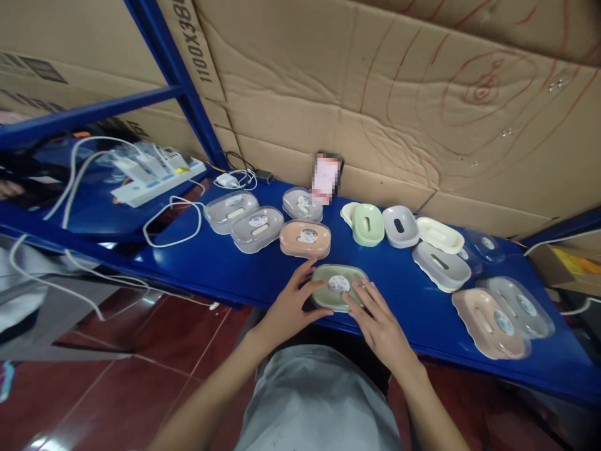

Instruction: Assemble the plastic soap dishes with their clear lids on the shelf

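Left hand (288,307) and right hand (380,322) on green soap box (338,287), fingers grasping its two ends, blue shelf (225,269) underneath, peach soap box (305,238) just behind it

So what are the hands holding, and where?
Both hands, left hand and right hand, hold the green soap box by its two ends, on the blue shelf.
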`<state>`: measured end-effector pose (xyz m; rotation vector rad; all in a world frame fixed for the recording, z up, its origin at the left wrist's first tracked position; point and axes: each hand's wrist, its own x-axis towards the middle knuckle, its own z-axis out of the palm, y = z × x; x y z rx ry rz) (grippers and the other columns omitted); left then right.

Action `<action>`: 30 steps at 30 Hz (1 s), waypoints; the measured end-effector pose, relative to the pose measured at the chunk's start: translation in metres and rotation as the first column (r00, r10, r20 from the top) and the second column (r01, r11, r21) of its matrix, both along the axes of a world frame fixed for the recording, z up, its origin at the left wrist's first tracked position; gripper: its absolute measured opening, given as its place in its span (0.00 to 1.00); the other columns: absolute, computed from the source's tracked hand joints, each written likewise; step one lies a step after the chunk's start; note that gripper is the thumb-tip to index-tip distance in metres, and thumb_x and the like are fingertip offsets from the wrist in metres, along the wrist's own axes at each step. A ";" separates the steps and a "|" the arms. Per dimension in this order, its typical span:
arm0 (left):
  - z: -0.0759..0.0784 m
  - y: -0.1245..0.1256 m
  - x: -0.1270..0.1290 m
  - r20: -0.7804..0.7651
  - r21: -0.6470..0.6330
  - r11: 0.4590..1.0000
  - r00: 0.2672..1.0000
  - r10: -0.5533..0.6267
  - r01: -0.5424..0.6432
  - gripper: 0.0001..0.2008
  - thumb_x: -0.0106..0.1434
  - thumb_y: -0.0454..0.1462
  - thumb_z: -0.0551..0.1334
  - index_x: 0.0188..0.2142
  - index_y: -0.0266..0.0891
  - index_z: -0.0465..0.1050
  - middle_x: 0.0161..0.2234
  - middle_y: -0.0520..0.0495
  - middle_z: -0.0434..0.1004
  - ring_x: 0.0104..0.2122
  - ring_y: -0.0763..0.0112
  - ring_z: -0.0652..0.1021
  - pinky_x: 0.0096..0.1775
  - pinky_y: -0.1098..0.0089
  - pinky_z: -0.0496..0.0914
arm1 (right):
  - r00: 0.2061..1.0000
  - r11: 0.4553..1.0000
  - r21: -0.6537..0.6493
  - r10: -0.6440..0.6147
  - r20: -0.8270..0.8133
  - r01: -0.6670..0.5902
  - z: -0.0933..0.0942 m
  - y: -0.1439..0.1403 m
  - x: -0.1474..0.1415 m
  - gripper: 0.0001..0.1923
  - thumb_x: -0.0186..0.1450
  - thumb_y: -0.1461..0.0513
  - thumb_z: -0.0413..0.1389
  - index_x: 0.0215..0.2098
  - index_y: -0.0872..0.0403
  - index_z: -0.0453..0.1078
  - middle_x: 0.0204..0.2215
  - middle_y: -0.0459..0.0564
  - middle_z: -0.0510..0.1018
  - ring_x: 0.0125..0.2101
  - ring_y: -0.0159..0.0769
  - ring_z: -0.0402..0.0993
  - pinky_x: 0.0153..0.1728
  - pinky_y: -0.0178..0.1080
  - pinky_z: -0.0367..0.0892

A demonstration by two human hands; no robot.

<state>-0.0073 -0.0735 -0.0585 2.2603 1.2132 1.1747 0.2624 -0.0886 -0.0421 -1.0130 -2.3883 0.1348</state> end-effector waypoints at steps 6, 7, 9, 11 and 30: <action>0.004 0.000 0.000 -0.027 -0.096 0.995 1.000 0.006 -0.008 0.30 0.68 0.43 0.73 0.65 0.48 0.68 0.72 0.35 0.63 0.70 0.51 0.70 0.66 0.48 0.73 | 0.996 0.998 -0.049 -0.049 -0.080 0.045 0.000 0.001 -0.007 0.37 0.78 0.65 0.54 0.79 0.37 0.49 0.75 0.50 0.63 0.75 0.51 0.56 0.70 0.62 0.67; 0.004 0.000 0.000 -0.032 -0.102 0.995 0.999 0.007 -0.010 0.30 0.68 0.43 0.73 0.66 0.48 0.67 0.73 0.35 0.63 0.71 0.51 0.70 0.66 0.48 0.73 | 0.994 0.997 -0.050 -0.059 -0.089 0.054 0.000 0.001 -0.007 0.37 0.78 0.65 0.54 0.79 0.37 0.49 0.75 0.50 0.63 0.75 0.51 0.56 0.70 0.61 0.67; 0.005 0.000 0.002 -0.045 -0.110 0.994 0.999 0.004 -0.009 0.31 0.69 0.43 0.72 0.67 0.49 0.66 0.73 0.36 0.62 0.71 0.52 0.69 0.66 0.48 0.72 | 0.992 0.996 -0.053 -0.080 -0.097 0.075 0.000 -0.001 -0.007 0.37 0.78 0.65 0.54 0.79 0.38 0.49 0.75 0.50 0.63 0.75 0.50 0.56 0.70 0.60 0.68; 0.005 0.000 0.003 -0.059 -0.110 0.994 0.998 0.000 -0.007 0.31 0.70 0.43 0.71 0.69 0.50 0.65 0.73 0.37 0.61 0.71 0.52 0.69 0.67 0.48 0.72 | 0.991 0.995 -0.049 -0.094 -0.094 0.090 -0.002 -0.002 -0.006 0.37 0.78 0.66 0.53 0.79 0.37 0.49 0.75 0.49 0.61 0.75 0.50 0.55 0.70 0.60 0.67; 0.018 0.012 -0.118 -0.363 0.181 0.931 0.859 0.362 -0.316 0.23 0.74 0.47 0.65 0.65 0.49 0.71 0.71 0.34 0.64 0.68 0.38 0.70 0.66 0.33 0.64 | 0.991 0.987 -0.097 -0.132 -0.012 0.131 -0.005 -0.007 -0.011 0.28 0.79 0.59 0.53 0.76 0.41 0.60 0.72 0.53 0.69 0.70 0.51 0.68 0.65 0.59 0.73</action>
